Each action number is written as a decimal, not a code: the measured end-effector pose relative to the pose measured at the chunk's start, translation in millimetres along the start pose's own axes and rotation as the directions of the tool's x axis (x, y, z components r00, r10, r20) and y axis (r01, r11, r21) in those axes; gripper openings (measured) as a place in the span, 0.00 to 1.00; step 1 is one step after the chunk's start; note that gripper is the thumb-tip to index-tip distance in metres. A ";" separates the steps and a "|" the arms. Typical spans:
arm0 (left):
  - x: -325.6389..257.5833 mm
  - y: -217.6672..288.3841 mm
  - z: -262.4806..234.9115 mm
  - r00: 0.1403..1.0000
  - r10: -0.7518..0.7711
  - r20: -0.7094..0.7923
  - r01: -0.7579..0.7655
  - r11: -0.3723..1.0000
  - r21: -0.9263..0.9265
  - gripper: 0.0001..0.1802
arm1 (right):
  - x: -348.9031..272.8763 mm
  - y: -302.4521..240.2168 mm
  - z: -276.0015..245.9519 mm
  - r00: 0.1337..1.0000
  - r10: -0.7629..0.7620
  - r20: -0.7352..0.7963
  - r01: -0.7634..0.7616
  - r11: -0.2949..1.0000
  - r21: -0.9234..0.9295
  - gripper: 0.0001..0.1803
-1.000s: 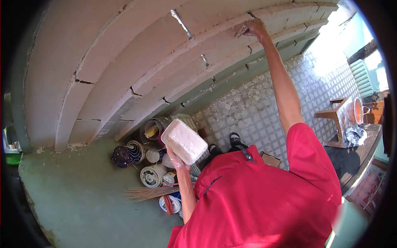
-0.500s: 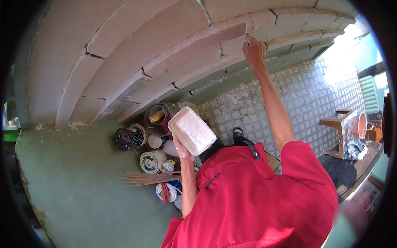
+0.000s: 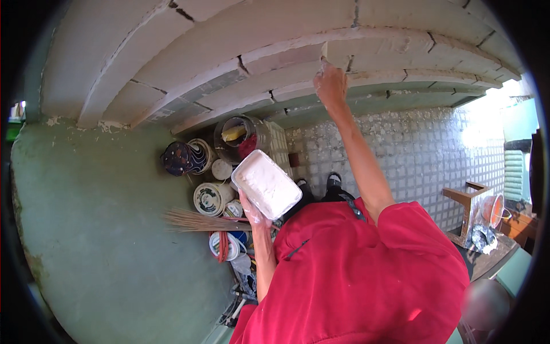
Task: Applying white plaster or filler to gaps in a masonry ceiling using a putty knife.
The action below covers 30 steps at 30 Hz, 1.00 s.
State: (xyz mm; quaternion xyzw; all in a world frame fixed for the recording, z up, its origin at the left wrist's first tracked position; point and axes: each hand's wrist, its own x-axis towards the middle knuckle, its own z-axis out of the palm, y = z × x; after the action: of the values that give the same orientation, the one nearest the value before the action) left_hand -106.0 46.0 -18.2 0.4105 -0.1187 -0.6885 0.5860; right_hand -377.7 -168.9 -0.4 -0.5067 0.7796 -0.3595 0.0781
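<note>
My left hand point(image 3: 255, 213) is closed around the near side of a white rectangular tub point(image 3: 241, 184), held tilted in front of my body. Pale, smooth paste point(image 3: 268, 182) fills much of it, and white smears mark my fingers. My right arm reaches up to the wall, where my right hand point(image 3: 331, 85) grips a putty knife point(image 3: 325, 50). Its blade shows only as a thin pale edge against a raised band of the wall; the handle is mostly hidden in my fist. Left of the blade runs a smooth pinkish-grey strip point(image 3: 286, 59).
The wall point(image 3: 189, 51) has stepped bands with dark cracks. Buckets point(image 3: 209, 199), a clear bin point(image 3: 263, 135) and a stick broom point(image 3: 197, 220) crowd by a green surface point(image 3: 114, 229) on the left. Speckled tiles point(image 3: 395, 137) lie below; a wooden stool point(image 3: 470, 206) stands right.
My right hand and the putty knife have moved left along the wall band, past a vertical joint. The view has shifted; my left hand still holds the tub.
</note>
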 end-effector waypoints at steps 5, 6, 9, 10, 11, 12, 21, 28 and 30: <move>-5.8 20.1 -22.7 0.999 0.048 -0.023 -0.049 0.999 -0.018 0.37 | -26.2 -51.3 37.6 0.998 -0.068 0.001 0.068 0.996 0.056 0.28; -7.7 24.3 -29.1 0.997 0.061 -0.040 -0.062 0.998 -0.010 0.37 | -31.0 -62.2 44.0 0.996 -0.088 -0.019 0.089 0.990 0.111 0.28; -13.4 37.4 -48.8 0.996 0.076 -0.056 -0.076 0.997 -0.003 0.38 | -41.3 -88.4 62.2 0.994 -0.083 0.066 0.076 0.991 0.106 0.25; -14.7 41.4 -54.3 0.996 0.076 -0.053 -0.076 0.997 -0.005 0.38 | -43.7 -95.4 67.0 0.994 -0.085 0.067 0.077 0.991 0.108 0.25; -15.6 44.8 -59.2 0.996 0.077 -0.053 -0.077 0.997 -0.004 0.38 | -45.7 -101.6 71.1 0.992 -0.090 0.090 0.080 0.990 0.115 0.23; -16.8 48.4 -62.8 0.995 0.081 -0.055 -0.081 0.997 -0.003 0.38 | -48.2 -107.3 74.2 0.989 -0.096 0.113 0.082 0.989 0.121 0.22; -6.0 62.1 -73.2 0.999 0.038 -0.006 -0.038 0.999 -0.027 0.39 | -60.0 -96.0 85.0 0.981 -0.188 0.053 0.172 0.958 0.230 0.15; 9.4 66.5 -64.9 0.998 -0.025 0.059 0.023 0.999 0.031 0.36 | -65.7 33.3 68.4 0.917 0.244 0.315 -0.385 0.344 0.856 0.16; 12.6 63.7 -64.2 0.997 -0.038 0.068 0.034 0.998 0.054 0.36 | -53.3 83.0 64.5 0.925 0.273 0.263 -0.361 0.422 0.832 0.16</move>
State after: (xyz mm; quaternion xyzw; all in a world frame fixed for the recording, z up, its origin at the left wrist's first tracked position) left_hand -15.3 36.9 -23.2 0.4039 -0.1498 -0.7094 0.5579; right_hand -382.0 -136.0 -113.5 -0.2565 0.5672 -0.6586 0.4227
